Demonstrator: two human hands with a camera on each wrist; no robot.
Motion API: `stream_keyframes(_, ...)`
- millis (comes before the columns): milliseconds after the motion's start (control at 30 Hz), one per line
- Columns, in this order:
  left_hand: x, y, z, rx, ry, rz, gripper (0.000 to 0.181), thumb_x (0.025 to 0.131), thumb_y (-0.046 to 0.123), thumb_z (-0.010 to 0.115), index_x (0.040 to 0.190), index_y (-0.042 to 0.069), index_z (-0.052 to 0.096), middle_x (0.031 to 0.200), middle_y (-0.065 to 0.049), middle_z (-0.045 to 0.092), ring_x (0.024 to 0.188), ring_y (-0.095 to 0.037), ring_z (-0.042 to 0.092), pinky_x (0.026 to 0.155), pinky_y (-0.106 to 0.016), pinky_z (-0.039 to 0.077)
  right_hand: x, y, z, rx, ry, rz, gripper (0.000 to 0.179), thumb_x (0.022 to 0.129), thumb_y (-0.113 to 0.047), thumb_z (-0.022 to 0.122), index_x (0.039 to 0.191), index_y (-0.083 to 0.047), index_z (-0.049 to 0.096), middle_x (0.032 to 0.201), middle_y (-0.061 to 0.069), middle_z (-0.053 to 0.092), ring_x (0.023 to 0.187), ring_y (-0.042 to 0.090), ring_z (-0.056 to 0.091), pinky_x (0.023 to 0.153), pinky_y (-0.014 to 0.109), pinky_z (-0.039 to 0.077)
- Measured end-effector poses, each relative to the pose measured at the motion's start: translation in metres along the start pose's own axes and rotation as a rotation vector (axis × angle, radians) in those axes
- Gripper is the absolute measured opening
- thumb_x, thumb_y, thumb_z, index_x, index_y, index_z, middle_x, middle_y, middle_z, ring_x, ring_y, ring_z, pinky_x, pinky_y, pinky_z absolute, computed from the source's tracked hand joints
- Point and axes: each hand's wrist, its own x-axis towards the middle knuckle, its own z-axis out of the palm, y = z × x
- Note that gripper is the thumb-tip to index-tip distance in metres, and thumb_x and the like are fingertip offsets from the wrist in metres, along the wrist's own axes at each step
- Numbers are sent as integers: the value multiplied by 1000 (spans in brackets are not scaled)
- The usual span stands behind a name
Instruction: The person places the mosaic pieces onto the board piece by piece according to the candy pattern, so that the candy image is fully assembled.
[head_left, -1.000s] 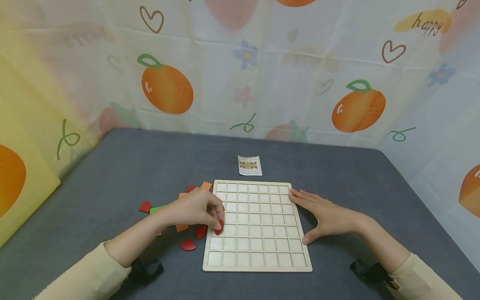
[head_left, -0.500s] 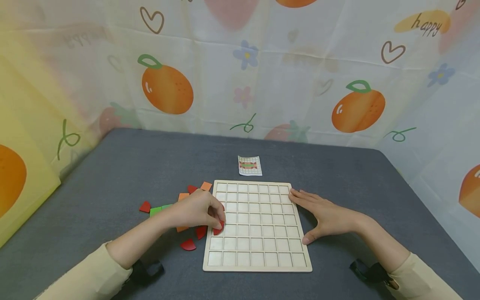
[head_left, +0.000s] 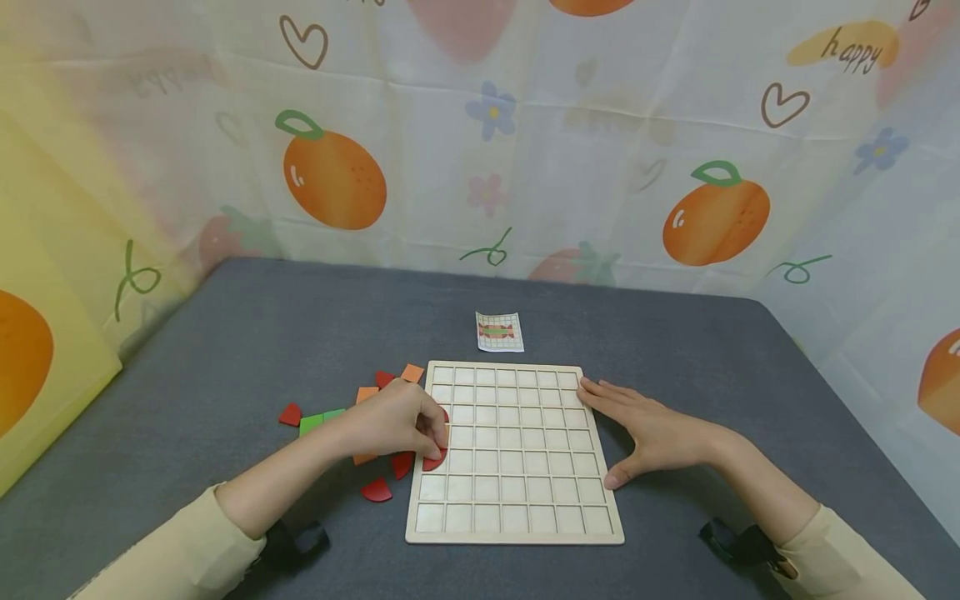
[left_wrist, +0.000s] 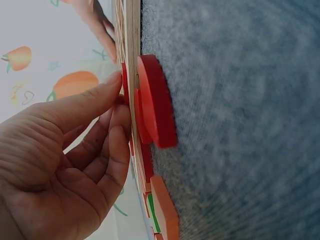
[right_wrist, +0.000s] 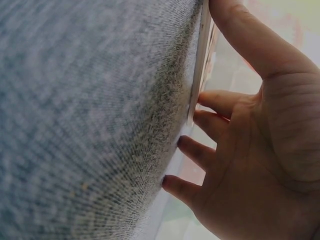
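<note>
A pale wooden grid board [head_left: 517, 492] lies on the grey table. My left hand [head_left: 397, 419] is at its left column, thumb and fingertips pinching a red quarter-circle tile [head_left: 433, 460] that lies about flat over a cell there. The left wrist view shows the thumb and curled fingers of this left hand [left_wrist: 85, 145] against the board's edge. Partly behind the fingers, another red tile [head_left: 446, 415] shows in the same column. My right hand [head_left: 652, 429] rests with spread fingers along the board's right edge; in the right wrist view the fingers [right_wrist: 220, 102] look straight.
Left of the board lie loose red tiles [head_left: 377, 490], orange tiles [head_left: 412, 372] and green tiles [head_left: 311, 423], some hidden under my left forearm. A small printed pattern card [head_left: 499, 332] lies beyond the board's far edge. A fruit-print curtain [head_left: 570, 167] hangs behind the table.
The red tile under my left fingertips has gone from tilted to nearly flat on the board, shifting slightly. My right hand has stayed in place.
</note>
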Motion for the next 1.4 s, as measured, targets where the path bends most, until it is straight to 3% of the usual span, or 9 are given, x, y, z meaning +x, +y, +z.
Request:
stream_keyframes(300, -1, 1, 0, -7, 13, -5, 12, 79, 6, 79, 74, 15, 73, 69, 3, 71, 60, -8, 66, 62, -21, 53, 0, 0, 0, 4, 3, -11, 121, 70, -63, 78, 160, -13, 13, 169, 10, 4, 154, 45, 6, 112, 74, 15)
stream_keyframes(500, -2, -2, -11, -1, 87, -19, 2, 83, 15, 78, 82, 16, 76, 80, 4, 75, 68, -9, 67, 63, -21, 51, -1, -1, 0, 5, 4, -15, 120, 71, -62, 78, 159, -13, 14, 169, 10, 5, 153, 46, 7, 111, 75, 15)
stream_keyframes(667, -3, -8, -26, 44, 189, -92, 6, 89, 20, 73, 90, 15, 76, 87, 2, 76, 71, -12, 63, 64, -24, 48, -1, -2, 0, 4, 5, -17, 120, 71, -61, 79, 159, -13, 14, 169, 10, 5, 153, 46, 7, 111, 75, 15)
stream_keyframes(933, -7, -24, -42, 52, 350, -209, 14, 92, 16, 68, 104, 9, 72, 97, -7, 73, 84, -15, 66, 71, -29, 53, 0, -1, 0, 4, 2, -12, 120, 70, -63, 78, 160, -14, 13, 169, 10, 4, 154, 46, 6, 111, 76, 15)
stream_keyframes(1200, -12, -34, -48, 74, 419, -308, 29, 92, 14, 68, 118, 5, 65, 125, -20, 61, 105, -32, 66, 75, -35, 56, 0, 0, 1, 4, 5, -5, 121, 70, -64, 78, 160, -14, 13, 169, 9, 5, 154, 45, 6, 111, 75, 15)
stream_keyframes(1300, -13, -37, -50, 95, 431, -352, 32, 90, 16, 70, 119, 3, 65, 124, -22, 60, 102, -32, 65, 75, -37, 55, 0, 0, 1, 4, 7, -4, 121, 70, -64, 78, 160, -14, 13, 169, 9, 5, 154, 45, 6, 111, 75, 15)
stream_keyframes(1400, -13, -42, -50, 125, 403, -409, 35, 88, 21, 73, 118, 3, 66, 118, -20, 63, 98, -29, 63, 75, -36, 52, 0, -1, 1, 6, 4, -4, 121, 70, -64, 77, 160, -14, 13, 169, 9, 4, 154, 45, 6, 111, 75, 15)
